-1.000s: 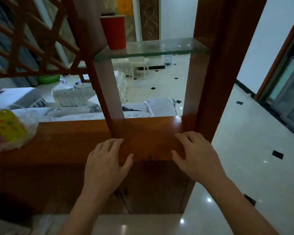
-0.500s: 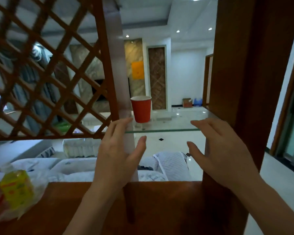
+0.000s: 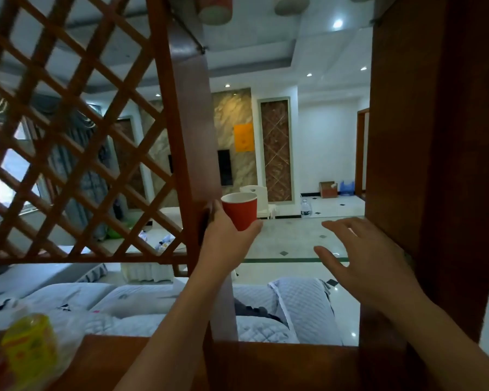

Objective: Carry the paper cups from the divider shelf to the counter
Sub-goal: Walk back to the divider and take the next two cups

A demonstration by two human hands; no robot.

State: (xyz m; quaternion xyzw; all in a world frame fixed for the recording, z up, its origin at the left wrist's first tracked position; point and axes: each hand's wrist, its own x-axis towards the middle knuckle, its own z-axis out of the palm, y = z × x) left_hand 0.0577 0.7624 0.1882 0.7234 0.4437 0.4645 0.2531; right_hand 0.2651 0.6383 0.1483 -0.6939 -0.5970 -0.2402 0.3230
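Head view showed the red paper cup (image 3: 240,211) upright over the glass divider shelf (image 3: 294,260), just beside the wooden post (image 3: 192,136). Its base was hidden behind the left hand (image 3: 227,235), so whether it had left the glass could not be told. That hand gripped the cup's lower half, with the thumb on the right side and the fingers round the left. Half a second before, it had been open and short of the cup, which stood untouched. The right hand (image 3: 362,255) hovered above the shelf's right part with fingers spread, holding nothing, much as before. A wooden lattice panel (image 3: 68,136) filled the space left of the post. Below lay the wooden tabletop (image 3: 280,365), with a yellow packet (image 3: 26,342) in a clear bag at its left end.
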